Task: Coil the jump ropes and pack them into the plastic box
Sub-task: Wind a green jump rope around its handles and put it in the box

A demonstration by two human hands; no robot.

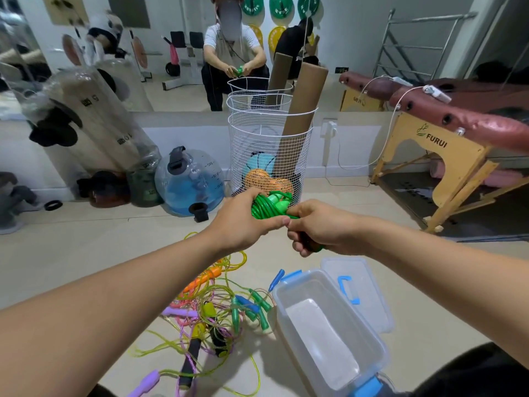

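Box: clear plastic box (329, 336) with blue latches, open on the floor, nearest the camera (its lid (369, 293) lies just behind).
Tangle: loose jump ropes (217, 310) in yellow, pink, orange, left of the box.
Left hand (243, 222): curled round a coiled green jump rope (266, 207), above the floor.
Right hand (317, 227): gripping that rope's dark handle (310, 245).
Behind: white wire basket (269, 144).

Home gym or small fitness studio, wall mirror (177, 90) above the floor edge, coloured weight plates (279, 7) hung on the far wall, weight bench (186, 53) reflected, folding massage table (446, 130), wire basket (266, 156) with balls, water-filled training bag (190, 181)
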